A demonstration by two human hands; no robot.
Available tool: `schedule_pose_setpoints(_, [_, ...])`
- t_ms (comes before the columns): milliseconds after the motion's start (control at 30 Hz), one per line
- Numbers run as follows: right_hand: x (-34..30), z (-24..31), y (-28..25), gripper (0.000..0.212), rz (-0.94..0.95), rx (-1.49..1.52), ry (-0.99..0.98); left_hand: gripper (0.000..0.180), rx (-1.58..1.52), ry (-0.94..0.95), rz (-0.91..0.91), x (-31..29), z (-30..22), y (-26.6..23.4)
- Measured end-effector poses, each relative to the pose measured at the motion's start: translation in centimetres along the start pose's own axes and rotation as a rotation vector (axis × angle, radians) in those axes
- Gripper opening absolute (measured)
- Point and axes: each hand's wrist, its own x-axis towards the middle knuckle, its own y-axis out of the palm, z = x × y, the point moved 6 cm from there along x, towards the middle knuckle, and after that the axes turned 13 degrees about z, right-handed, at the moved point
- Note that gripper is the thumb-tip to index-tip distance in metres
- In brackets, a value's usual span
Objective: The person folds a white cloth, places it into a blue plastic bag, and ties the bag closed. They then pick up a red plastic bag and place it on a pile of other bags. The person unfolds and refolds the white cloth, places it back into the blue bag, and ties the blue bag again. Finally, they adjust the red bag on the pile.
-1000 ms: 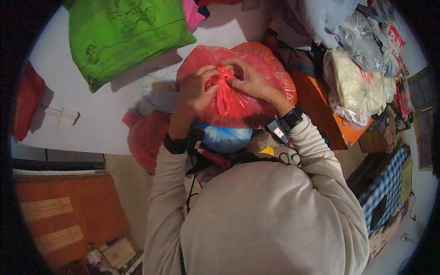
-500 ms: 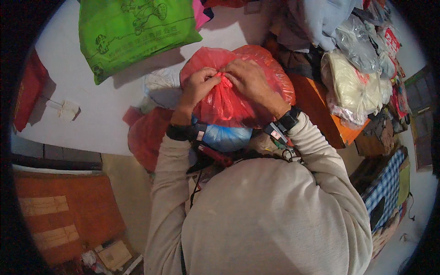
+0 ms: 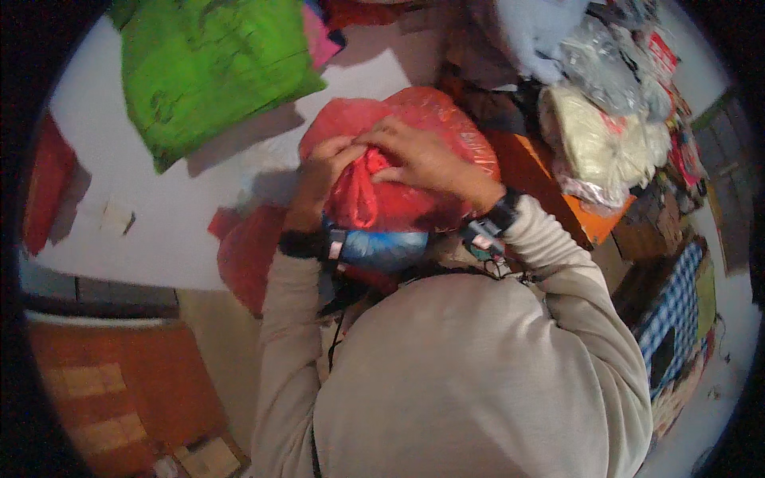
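Observation:
A full red plastic bag [image 3: 406,211] sits in front of me, gathered into a bunched neck with a loop of its handle hanging toward me. My left hand [image 3: 321,166] pinches the left side of that neck. Over the top from the right comes my right hand [image 3: 426,162], with its fingers closed on the same bunched plastic and its thumb against the loop. The fingertips are blurred and partly cover each other. Beneath the red bag, a blue plastic bag [image 3: 384,249] shows between my forearms.
A green bag [image 3: 215,72] lies on the white table [image 3: 88,199] at the far left. Dark red cloth-like material [image 3: 251,255] hangs at the near edge. On the right are an orange-brown wooden piece [image 3: 550,179] and a clear bag with pale yellow contents [image 3: 594,135].
The view has shifted slightly. Both hands keep hold of the bag's neck; my right hand has turned, its thumb now lower on the loop. The bunched plastic sits lower and further left.

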Motion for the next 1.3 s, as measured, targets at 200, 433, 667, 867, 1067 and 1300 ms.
schedule_pose_setpoints(200, [0.8, -1.4, 1.2, 0.017, -0.090, 0.050, 0.141, 0.026, -0.023, -0.112, -0.017, -0.4, -1.8, 0.9])
schedule_pose_setpoints(433, [0.9, -4.5, 0.6, 0.012, -0.114, 0.988, 0.185, 0.023, 0.257, 0.254, 0.050, -2.6, -5.4, 2.3])
schedule_pose_setpoints(667, [1.6, -2.4, -1.8, 0.013, -0.187, 1.513, 0.159, 0.035, 0.455, 0.156, 0.040, -3.3, -4.0, 2.1])
schedule_pose_setpoints(867, [4.4, 0.7, -5.2, 0.018, -0.164, 1.306, 0.005, 0.044, 0.249, 0.139, 0.109, -2.2, -2.8, 3.3])
schedule_pose_setpoints(1067, [3.0, 9.0, -4.8, 0.017, -0.109, 0.406, -0.503, 0.029, 0.268, -0.042, -0.045, -5.7, -0.8, 2.6])
schedule_pose_setpoints(1300, [0.2, -4.7, -3.5, 0.025, 0.098, 0.779, 0.258, 0.034, 0.563, 0.326, -0.054, -5.1, -3.8, 2.9])
